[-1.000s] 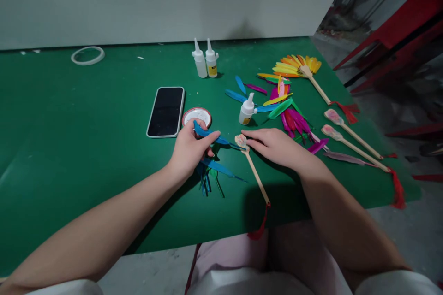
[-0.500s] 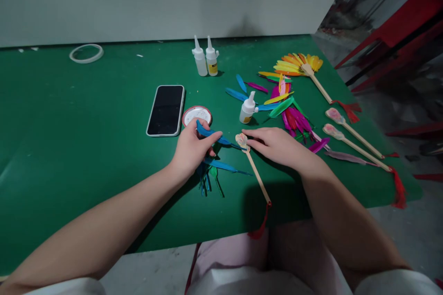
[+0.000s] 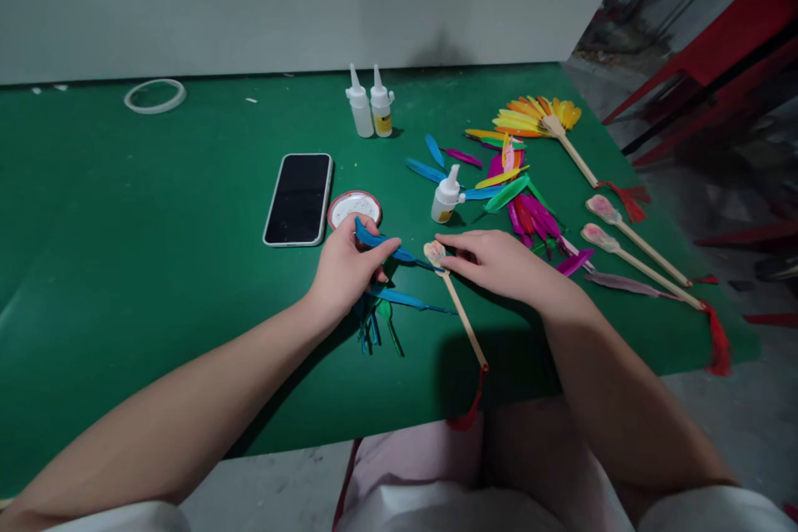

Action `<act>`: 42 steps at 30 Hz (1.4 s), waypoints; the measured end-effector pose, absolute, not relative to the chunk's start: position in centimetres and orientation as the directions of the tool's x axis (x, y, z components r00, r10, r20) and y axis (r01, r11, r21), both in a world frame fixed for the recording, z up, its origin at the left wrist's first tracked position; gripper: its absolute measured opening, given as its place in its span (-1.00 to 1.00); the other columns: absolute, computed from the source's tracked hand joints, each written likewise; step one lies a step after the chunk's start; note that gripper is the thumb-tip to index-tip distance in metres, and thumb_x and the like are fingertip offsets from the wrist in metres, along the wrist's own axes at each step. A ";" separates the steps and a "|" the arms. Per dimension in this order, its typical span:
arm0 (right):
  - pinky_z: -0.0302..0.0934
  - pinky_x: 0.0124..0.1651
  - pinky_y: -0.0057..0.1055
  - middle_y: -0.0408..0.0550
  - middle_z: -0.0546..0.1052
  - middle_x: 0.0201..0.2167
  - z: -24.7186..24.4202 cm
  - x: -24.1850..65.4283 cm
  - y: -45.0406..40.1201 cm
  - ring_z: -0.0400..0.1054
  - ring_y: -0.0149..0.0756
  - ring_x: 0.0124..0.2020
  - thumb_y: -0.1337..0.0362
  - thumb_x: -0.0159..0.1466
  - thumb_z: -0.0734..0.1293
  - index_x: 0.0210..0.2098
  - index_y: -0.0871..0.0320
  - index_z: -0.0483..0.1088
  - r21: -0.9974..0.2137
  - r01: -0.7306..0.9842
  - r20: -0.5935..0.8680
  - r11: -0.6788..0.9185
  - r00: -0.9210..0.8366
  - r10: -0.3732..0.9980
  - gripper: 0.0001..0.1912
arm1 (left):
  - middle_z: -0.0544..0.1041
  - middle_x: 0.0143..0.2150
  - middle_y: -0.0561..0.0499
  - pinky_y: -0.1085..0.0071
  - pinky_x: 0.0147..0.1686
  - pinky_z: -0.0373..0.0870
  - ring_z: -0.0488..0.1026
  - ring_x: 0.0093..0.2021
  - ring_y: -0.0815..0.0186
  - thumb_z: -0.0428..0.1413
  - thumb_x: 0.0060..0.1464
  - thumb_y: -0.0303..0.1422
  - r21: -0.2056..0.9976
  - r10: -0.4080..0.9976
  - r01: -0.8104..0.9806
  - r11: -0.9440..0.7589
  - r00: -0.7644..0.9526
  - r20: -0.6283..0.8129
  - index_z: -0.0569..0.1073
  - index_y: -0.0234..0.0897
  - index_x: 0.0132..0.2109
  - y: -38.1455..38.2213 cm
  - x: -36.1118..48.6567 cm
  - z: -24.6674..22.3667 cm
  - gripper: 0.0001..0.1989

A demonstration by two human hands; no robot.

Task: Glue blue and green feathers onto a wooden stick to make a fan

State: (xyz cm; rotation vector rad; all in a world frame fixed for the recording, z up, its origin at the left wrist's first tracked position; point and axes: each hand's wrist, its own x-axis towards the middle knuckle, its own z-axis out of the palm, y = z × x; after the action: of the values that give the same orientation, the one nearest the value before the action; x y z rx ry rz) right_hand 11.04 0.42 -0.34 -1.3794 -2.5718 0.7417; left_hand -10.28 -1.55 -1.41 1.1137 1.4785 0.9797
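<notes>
A blue feather [image 3: 404,254] is pinched between the thumb and fingers of my left hand [image 3: 350,262]. Its quill end lies over the rounded head of a wooden fan handle [image 3: 462,312] with a painted design and a red tassel [image 3: 469,407]. My right hand [image 3: 492,256] grips the right side of that head with thumb and fingertips. Below my left hand, another blue feather [image 3: 402,299] and several blue and green feathers [image 3: 385,320] lie on the table, partly hidden by the hand. A white lid [image 3: 354,204] with a red rim sits just behind my left hand.
A small glue bottle [image 3: 445,198] stands beyond my hands, with two more bottles [image 3: 372,110] farther back. Loose feathers [image 3: 517,199], a yellow feather fan [image 3: 541,116] and two wooden handles [image 3: 648,266] lie right. A phone [image 3: 299,199] and a tape ring [image 3: 155,108] are left.
Very little differs. The fingertips of my right hand have shifted slightly to the left on the handle's head; the blue feather stays in my left hand.
</notes>
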 end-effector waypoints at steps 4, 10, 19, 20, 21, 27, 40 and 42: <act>0.11 -0.36 -0.45 -0.05 0.54 -0.26 -0.3 11.0 0.4 0.38 -0.24 -0.31 -0.03 0.26 0.12 0.07 0.03 0.31 -0.474 0.758 -0.130 0.447 -0.563 0.816 -0.52 | 0.28 -0.71 0.24 0.63 -0.83 0.07 0.27 -0.76 0.43 0.23 -0.13 -0.28 0.954 0.969 0.170 0.247 -0.067 -0.239 0.18 -0.19 -0.32 -1.6 -10.3 -1.4 -0.66; 0.02 -0.42 -0.47 -0.08 0.51 -0.40 -0.1 10.9 0.4 0.33 -0.30 -0.41 -0.01 0.24 0.16 0.06 0.03 0.32 -0.486 0.759 -0.147 0.433 -0.559 0.816 -0.53 | 0.23 -0.74 0.25 0.63 -0.82 0.08 0.24 -0.77 0.44 0.22 -0.12 -0.28 0.948 0.972 0.211 0.236 -0.052 -0.231 0.18 -0.19 -0.32 -1.5 -10.5 -1.5 -0.67; -0.02 -0.44 -0.48 -0.13 0.49 -0.44 -0.3 11.0 0.6 0.30 -0.34 -0.45 0.00 0.22 0.20 0.06 0.01 0.33 -0.501 0.754 -0.157 0.424 -0.561 0.813 -0.54 | 0.22 -0.75 0.25 0.63 -0.83 0.06 0.19 -0.78 0.46 0.21 -0.12 -0.28 0.943 0.972 0.239 0.233 -0.037 -0.231 0.19 -0.19 -0.33 -1.5 -10.5 -1.4 -0.68; -0.02 -0.44 -0.48 -0.12 0.50 -0.41 -0.4 11.0 0.6 0.31 -0.34 -0.44 0.00 0.22 0.19 0.06 -0.01 0.33 -0.502 0.756 -0.156 0.421 -0.558 0.815 -0.54 | 0.22 -0.75 0.25 0.63 -0.83 0.06 0.19 -0.79 0.46 0.21 -0.12 -0.28 0.941 0.971 0.242 0.237 -0.038 -0.235 0.19 -0.19 -0.33 -1.5 -10.5 -1.4 -0.68; -0.02 -0.44 -0.48 -0.12 0.51 -0.40 -0.4 11.0 0.6 0.31 -0.33 -0.43 -0.01 0.22 0.19 0.06 -0.02 0.33 -0.502 0.757 -0.157 0.419 -0.556 0.816 -0.55 | 0.22 -0.75 0.25 0.63 -0.83 0.06 0.19 -0.79 0.46 0.21 -0.12 -0.28 0.940 0.971 0.245 0.239 -0.038 -0.237 0.19 -0.19 -0.33 -1.5 -10.5 -1.4 -0.68; 0.00 -0.44 -0.48 -0.09 0.53 -0.33 -0.4 11.1 0.6 0.34 -0.31 -0.40 0.01 0.22 0.20 0.07 -0.01 0.32 -0.503 0.765 -0.163 0.404 -0.542 0.824 -0.53 | 0.22 -0.76 0.25 0.63 -0.83 0.06 0.19 -0.79 0.45 0.20 -0.12 -0.28 0.940 0.971 0.249 0.235 -0.027 -0.236 0.18 -0.19 -0.33 -1.5 -10.6 -1.3 -0.69; -0.01 -0.46 -0.49 -0.15 0.47 -0.47 -0.4 11.0 0.8 0.29 -0.37 -0.47 0.03 0.17 0.27 0.02 -0.02 0.35 -0.574 0.759 -0.207 0.306 -0.497 0.843 -0.55 | 0.22 -0.74 0.26 0.62 -0.83 0.09 0.20 -0.80 0.45 0.18 -0.10 -0.31 0.929 0.977 0.307 0.205 -0.004 -0.214 0.18 -0.19 -0.31 -1.5 -10.6 -1.2 -0.70; 0.00 -0.46 -0.48 -0.15 0.46 -0.47 -0.4 11.0 0.8 0.28 -0.37 -0.47 0.03 0.16 0.28 0.02 -0.02 0.35 -0.584 0.755 -0.211 0.299 -0.497 0.842 -0.56 | 0.21 -0.74 0.27 0.63 -0.83 0.09 0.20 -0.80 0.45 0.18 -0.10 -0.32 0.928 0.978 0.317 0.196 0.003 -0.208 0.17 -0.19 -0.32 -1.5 -10.6 -1.2 -0.71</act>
State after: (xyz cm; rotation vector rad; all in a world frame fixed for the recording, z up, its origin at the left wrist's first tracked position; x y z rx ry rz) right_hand 10.95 0.84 -0.42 -1.4976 -2.4196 0.9685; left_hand -10.58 -1.50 -1.17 1.2937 1.5011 0.8577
